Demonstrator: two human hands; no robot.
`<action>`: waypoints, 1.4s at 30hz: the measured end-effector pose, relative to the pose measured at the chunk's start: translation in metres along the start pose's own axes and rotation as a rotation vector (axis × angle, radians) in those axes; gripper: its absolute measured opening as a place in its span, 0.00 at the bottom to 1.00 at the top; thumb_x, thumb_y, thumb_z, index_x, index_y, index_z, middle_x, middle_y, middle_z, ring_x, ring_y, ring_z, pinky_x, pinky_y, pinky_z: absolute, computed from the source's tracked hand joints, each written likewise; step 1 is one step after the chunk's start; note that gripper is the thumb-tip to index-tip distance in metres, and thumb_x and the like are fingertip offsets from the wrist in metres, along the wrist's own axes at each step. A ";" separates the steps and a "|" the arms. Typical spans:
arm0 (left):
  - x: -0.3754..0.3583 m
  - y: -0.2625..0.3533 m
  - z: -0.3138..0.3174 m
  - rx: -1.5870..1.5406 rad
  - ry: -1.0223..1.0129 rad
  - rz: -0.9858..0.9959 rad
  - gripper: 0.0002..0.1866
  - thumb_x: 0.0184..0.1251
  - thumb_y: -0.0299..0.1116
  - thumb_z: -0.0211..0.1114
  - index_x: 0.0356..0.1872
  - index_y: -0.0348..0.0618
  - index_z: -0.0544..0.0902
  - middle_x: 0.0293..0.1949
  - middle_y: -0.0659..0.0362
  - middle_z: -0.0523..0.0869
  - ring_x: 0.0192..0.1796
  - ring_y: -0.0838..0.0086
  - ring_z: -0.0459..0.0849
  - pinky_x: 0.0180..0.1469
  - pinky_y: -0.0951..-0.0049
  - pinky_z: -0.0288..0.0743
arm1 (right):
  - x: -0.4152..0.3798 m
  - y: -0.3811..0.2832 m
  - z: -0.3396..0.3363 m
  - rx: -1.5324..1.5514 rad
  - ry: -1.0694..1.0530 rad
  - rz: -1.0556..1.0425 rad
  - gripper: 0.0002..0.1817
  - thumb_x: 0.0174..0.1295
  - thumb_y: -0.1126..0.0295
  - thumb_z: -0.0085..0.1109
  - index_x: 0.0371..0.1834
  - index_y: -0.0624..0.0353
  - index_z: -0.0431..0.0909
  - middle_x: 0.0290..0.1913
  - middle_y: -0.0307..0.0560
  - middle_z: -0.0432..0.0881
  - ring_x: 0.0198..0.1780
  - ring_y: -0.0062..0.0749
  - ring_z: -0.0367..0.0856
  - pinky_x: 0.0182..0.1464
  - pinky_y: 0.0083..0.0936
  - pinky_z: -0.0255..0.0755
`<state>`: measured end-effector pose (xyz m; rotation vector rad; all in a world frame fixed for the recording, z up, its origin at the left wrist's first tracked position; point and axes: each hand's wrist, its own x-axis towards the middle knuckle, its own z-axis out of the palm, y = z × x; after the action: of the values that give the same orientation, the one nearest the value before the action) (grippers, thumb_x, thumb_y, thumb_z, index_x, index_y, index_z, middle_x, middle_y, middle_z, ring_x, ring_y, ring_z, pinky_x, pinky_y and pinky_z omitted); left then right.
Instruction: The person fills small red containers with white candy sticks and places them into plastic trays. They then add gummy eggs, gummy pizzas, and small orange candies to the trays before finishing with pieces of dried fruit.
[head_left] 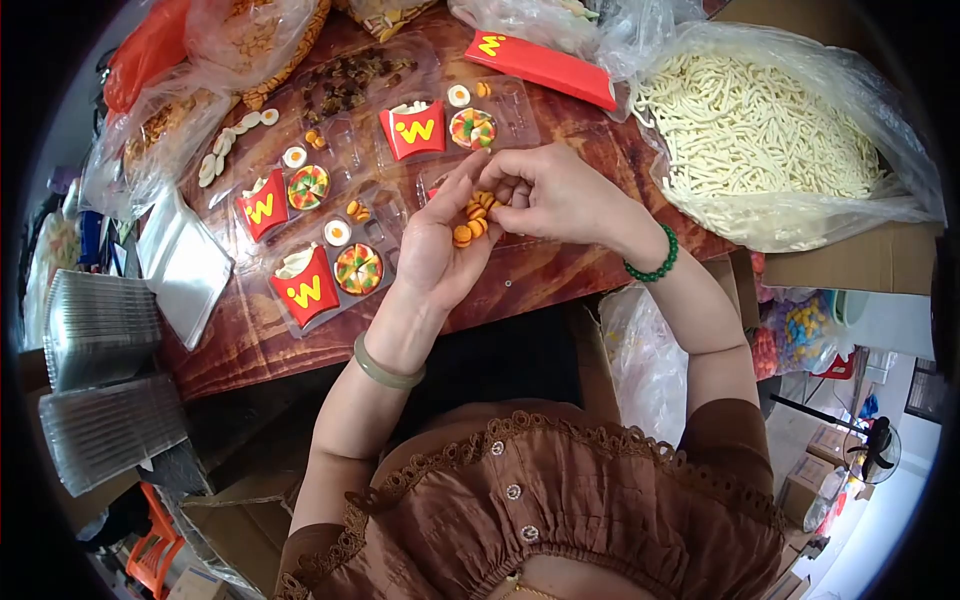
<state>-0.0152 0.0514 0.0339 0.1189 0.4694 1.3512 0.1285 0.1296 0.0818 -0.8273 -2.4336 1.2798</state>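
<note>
1. Far left: stacked clear trays [100, 330] sit at the table edge.
2. Next, three filled trays, each with a red fries box [305, 287] and a pizza piece [358, 268].
3. My left hand [440, 250] lies palm up, cupped loosely around a pile of orange candies [472, 218] resting on my fingers.
4. My right hand [555, 195] pinches one candy from the pile's top.
5. Far right: a bag of white strips [770, 130].
</note>
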 end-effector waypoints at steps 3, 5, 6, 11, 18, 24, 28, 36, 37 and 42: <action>-0.004 -0.004 0.005 -0.052 -0.006 -0.027 0.21 0.74 0.34 0.45 0.65 0.39 0.65 0.59 0.54 0.72 0.60 0.67 0.72 0.65 0.63 0.65 | -0.009 -0.001 -0.002 0.050 0.015 -0.001 0.12 0.51 0.76 0.61 0.40 0.64 0.76 0.29 0.37 0.78 0.28 0.15 0.72 0.31 0.16 0.70; -0.007 -0.005 0.000 -0.045 0.029 -0.055 0.19 0.74 0.34 0.47 0.63 0.39 0.68 0.58 0.54 0.73 0.59 0.68 0.73 0.62 0.66 0.68 | -0.016 -0.004 -0.007 0.023 0.047 0.018 0.12 0.51 0.76 0.62 0.39 0.63 0.75 0.30 0.38 0.78 0.29 0.16 0.72 0.31 0.16 0.71; -0.008 -0.005 -0.003 -0.037 0.063 -0.080 0.18 0.74 0.34 0.49 0.60 0.39 0.70 0.57 0.55 0.74 0.58 0.70 0.74 0.60 0.69 0.72 | -0.018 -0.005 -0.008 -0.005 0.079 0.035 0.11 0.51 0.76 0.62 0.39 0.63 0.75 0.31 0.39 0.78 0.29 0.17 0.72 0.31 0.17 0.71; -0.009 -0.013 -0.007 0.093 0.164 -0.096 0.13 0.72 0.32 0.55 0.52 0.39 0.77 0.48 0.57 0.81 0.50 0.75 0.80 0.51 0.76 0.79 | -0.022 0.001 -0.001 -0.187 0.201 -0.165 0.12 0.51 0.75 0.63 0.39 0.62 0.75 0.34 0.42 0.78 0.30 0.23 0.75 0.31 0.19 0.73; -0.009 -0.017 -0.003 0.233 0.119 -0.087 0.10 0.71 0.31 0.55 0.47 0.37 0.79 0.39 0.58 0.84 0.39 0.75 0.84 0.43 0.76 0.82 | -0.024 -0.004 -0.010 -0.258 0.079 -0.134 0.12 0.51 0.74 0.64 0.38 0.63 0.77 0.32 0.45 0.78 0.31 0.28 0.77 0.30 0.22 0.74; -0.014 -0.034 -0.005 0.408 0.112 -0.130 0.10 0.73 0.33 0.53 0.44 0.36 0.78 0.36 0.56 0.85 0.32 0.73 0.85 0.32 0.78 0.78 | -0.048 -0.006 -0.013 -0.070 0.069 0.037 0.10 0.51 0.73 0.67 0.36 0.61 0.79 0.28 0.37 0.77 0.25 0.15 0.72 0.27 0.13 0.68; -0.025 -0.044 -0.009 0.409 0.115 -0.251 0.10 0.71 0.35 0.57 0.41 0.38 0.78 0.35 0.55 0.85 0.29 0.75 0.84 0.27 0.80 0.72 | -0.055 0.020 -0.022 0.090 0.181 0.266 0.11 0.52 0.71 0.69 0.36 0.63 0.79 0.28 0.33 0.78 0.26 0.09 0.70 0.27 0.11 0.66; -0.027 -0.046 -0.020 0.333 0.193 -0.335 0.13 0.69 0.40 0.60 0.41 0.39 0.78 0.39 0.55 0.85 0.31 0.75 0.84 0.28 0.80 0.72 | -0.016 0.070 -0.026 -0.290 0.221 0.179 0.17 0.51 0.68 0.71 0.41 0.66 0.80 0.27 0.39 0.78 0.28 0.16 0.73 0.31 0.18 0.69; -0.027 -0.041 -0.021 0.291 0.199 -0.352 0.15 0.71 0.42 0.57 0.44 0.39 0.78 0.41 0.55 0.84 0.33 0.73 0.84 0.30 0.79 0.73 | -0.015 0.070 -0.027 -0.290 0.218 0.175 0.17 0.51 0.68 0.71 0.41 0.66 0.80 0.27 0.39 0.78 0.28 0.16 0.73 0.31 0.18 0.69; -0.023 -0.037 -0.033 0.150 0.160 -0.391 0.21 0.75 0.46 0.47 0.51 0.38 0.76 0.47 0.54 0.83 0.40 0.68 0.84 0.38 0.76 0.76 | -0.011 0.080 -0.025 -0.264 0.255 0.092 0.09 0.55 0.72 0.64 0.38 0.64 0.82 0.30 0.47 0.82 0.30 0.28 0.80 0.33 0.24 0.72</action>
<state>0.0022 0.0149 -0.0024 0.0391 0.6910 0.9446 0.1777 0.1755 0.0311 -1.1081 -2.4077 0.8286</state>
